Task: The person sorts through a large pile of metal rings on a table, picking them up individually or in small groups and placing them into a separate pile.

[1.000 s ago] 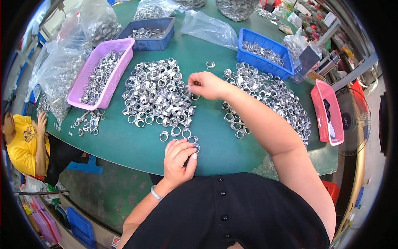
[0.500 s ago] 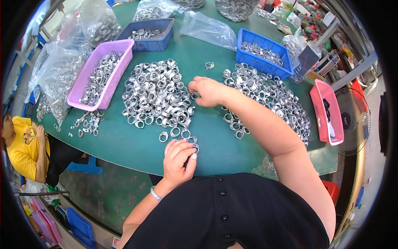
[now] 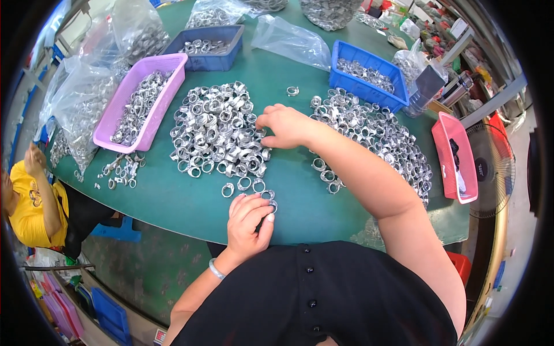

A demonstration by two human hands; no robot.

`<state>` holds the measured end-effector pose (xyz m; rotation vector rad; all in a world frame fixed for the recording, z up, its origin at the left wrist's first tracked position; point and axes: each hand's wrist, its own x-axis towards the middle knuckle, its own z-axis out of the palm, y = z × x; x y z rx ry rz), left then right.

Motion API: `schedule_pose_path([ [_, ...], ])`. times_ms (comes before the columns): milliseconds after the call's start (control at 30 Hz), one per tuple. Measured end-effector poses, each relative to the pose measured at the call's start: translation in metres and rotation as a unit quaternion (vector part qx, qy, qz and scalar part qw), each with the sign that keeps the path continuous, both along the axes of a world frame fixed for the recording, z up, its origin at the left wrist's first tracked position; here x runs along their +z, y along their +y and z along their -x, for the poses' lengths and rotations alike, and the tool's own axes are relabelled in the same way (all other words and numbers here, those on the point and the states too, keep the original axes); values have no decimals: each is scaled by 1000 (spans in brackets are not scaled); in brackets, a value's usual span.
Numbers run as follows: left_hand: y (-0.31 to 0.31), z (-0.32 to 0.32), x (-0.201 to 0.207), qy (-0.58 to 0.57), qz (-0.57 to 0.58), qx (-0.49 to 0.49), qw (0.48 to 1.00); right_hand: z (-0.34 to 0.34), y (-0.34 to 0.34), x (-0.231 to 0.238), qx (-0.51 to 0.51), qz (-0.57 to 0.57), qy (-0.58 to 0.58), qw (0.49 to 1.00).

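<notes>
On the green table lies a large heap of silvery metal rings with small lugs (image 3: pixel 216 130), left of centre. My right hand (image 3: pixel 285 127) reaches across to its right edge, thumb and forefinger apart around rings there. Whether it touches one is hard to make out. My left hand (image 3: pixel 248 225) rests at the near edge, fingers curled together, thumb and forefinger closed at a metal ring (image 3: pixel 273 206). Several loose rings (image 3: pixel 243 183) lie between that hand and the heap. Under and beyond my right forearm spreads a second heap of such rings (image 3: pixel 375 135).
A purple basket (image 3: pixel 170 86) and two blue bins (image 3: pixel 228 57) (image 3: pixel 398 95) hold rings. Clear bags of rings (image 3: pixel 75 109) stand at left, an emptier plastic bag (image 3: pixel 291 40) at the back. A pink basket (image 3: pixel 470 173) and fan (image 3: pixel 490 167) are at right. A person in yellow (image 3: pixel 40 202) sits at left.
My right hand has moved slightly left, closer into the left heap. My left hand has stayed in place. The person in yellow has raised a hand toward the bag.
</notes>
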<state>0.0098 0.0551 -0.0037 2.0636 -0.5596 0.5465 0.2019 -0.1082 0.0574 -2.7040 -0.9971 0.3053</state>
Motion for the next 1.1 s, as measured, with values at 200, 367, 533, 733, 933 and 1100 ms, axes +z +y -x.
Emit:
schedule_pose_path([
  [200,1,0,0,2,1,2,1000,-4,1,-6,3,3,-26,1000],
  [367,1,0,0,3,1,3,1000,-5,-16,-1,15,53,-62,997],
  [533,0,-1,0,-2,8,0,1000,-6,-45,10,-32,176,-122,976],
  [733,1,0,0,4,-2,5,1000,-11,-30,30,-65,196,-47,977],
  [933,1,-1,0,7,1,-3,1000,-21,3,-9,20,-92,-40,995],
  [1100,2,-1,0,4,2,-2,1000,-23,3,-25,12,-145,-52,988],
])
